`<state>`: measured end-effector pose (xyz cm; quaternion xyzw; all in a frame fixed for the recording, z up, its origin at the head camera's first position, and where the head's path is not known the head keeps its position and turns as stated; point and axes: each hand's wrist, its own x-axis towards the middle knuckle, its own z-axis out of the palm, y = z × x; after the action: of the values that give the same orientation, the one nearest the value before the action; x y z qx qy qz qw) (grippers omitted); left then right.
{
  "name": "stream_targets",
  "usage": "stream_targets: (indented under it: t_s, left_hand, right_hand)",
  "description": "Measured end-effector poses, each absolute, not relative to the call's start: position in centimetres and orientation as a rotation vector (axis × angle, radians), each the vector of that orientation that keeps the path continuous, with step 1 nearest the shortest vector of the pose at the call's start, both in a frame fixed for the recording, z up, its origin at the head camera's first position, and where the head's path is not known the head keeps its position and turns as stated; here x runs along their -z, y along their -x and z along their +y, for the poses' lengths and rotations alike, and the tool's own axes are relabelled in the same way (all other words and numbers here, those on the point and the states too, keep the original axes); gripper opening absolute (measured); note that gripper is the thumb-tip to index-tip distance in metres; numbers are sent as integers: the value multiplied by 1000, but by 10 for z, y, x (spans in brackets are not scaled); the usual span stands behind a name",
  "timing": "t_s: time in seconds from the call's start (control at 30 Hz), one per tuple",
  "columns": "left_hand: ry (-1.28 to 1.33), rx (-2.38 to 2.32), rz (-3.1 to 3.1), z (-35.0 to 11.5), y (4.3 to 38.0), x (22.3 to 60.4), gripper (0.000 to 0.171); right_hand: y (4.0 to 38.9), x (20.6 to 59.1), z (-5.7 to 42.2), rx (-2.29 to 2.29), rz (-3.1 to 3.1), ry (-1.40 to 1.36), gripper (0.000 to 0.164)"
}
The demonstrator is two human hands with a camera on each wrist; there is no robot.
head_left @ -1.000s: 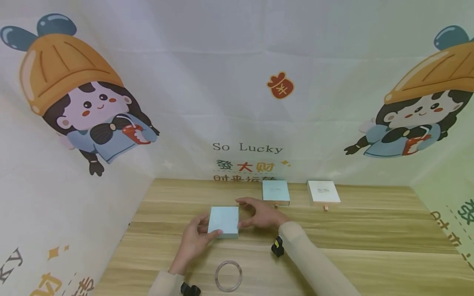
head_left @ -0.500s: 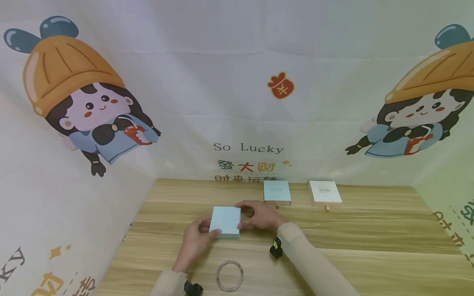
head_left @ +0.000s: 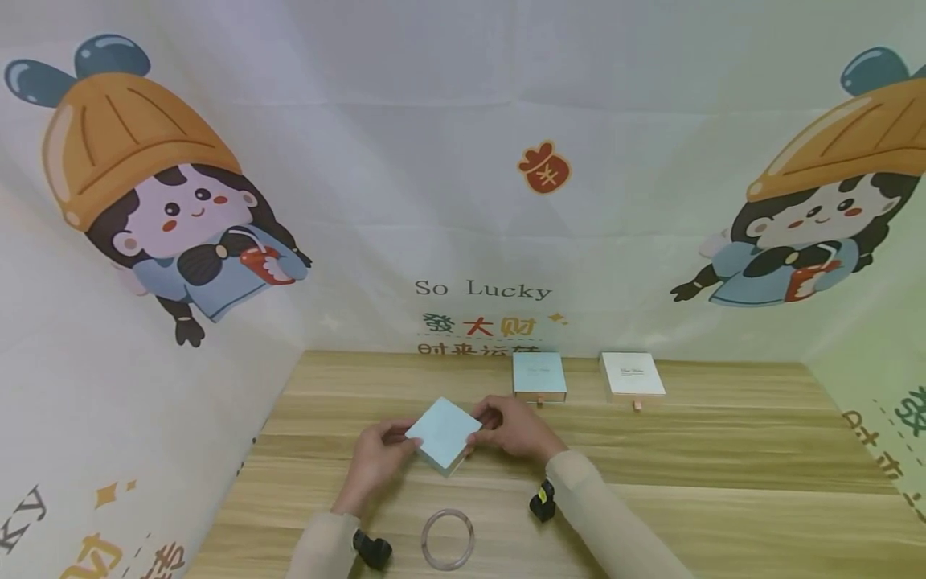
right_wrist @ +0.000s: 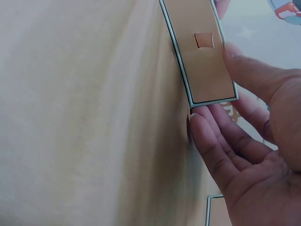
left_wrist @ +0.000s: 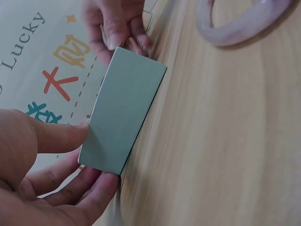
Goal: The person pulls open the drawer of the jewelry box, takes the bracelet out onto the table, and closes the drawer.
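Observation:
A light blue drawer-style gift box [head_left: 444, 434] is held between both hands, its corners pointing toward and away from me. My left hand [head_left: 379, 460] pinches its left corner, thumb on top and fingers beneath. The right hand [head_left: 515, 430] grips the opposite corner in the same way. A plain blue side of the box [left_wrist: 120, 113] faces the left wrist view. The right wrist view shows the tan drawer front [right_wrist: 207, 75] with a small pull tab [right_wrist: 204, 40]; the drawer is closed. Nearer to me, a pale purplish bangle [head_left: 424, 540] lies flat on the table.
Toward the back of the wood-grain table [head_left: 723, 450] stand another light blue box [head_left: 538, 373] and a white box [head_left: 632, 374], each with a pull tab facing me. A printed cloth [head_left: 405, 161] hangs behind the table and along both sides.
The box has turned from square-on to a diagonal position. The right hand, at first loosely beside the box, has come to grip it. The bangle and back boxes stay put.

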<state>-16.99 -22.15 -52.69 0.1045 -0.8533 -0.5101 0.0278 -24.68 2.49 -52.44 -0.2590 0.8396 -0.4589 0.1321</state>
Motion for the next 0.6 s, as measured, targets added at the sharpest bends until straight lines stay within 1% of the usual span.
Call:
stream_targets:
  t_s: [0.2,0.33,0.6]
  left_hand:
    - [-351,1629,-2625,-225,182,527,29]
    - [-336,1671,-2638,-227,191,525,29]
    - [-281,1703,-2641,-227,207,526,29]
  right_hand:
    - [230,530,26,1396,2487,700,21]
    - [219,532,24,1451,2487,647,20]
    - [200,536,17,1545,2441,549,25]
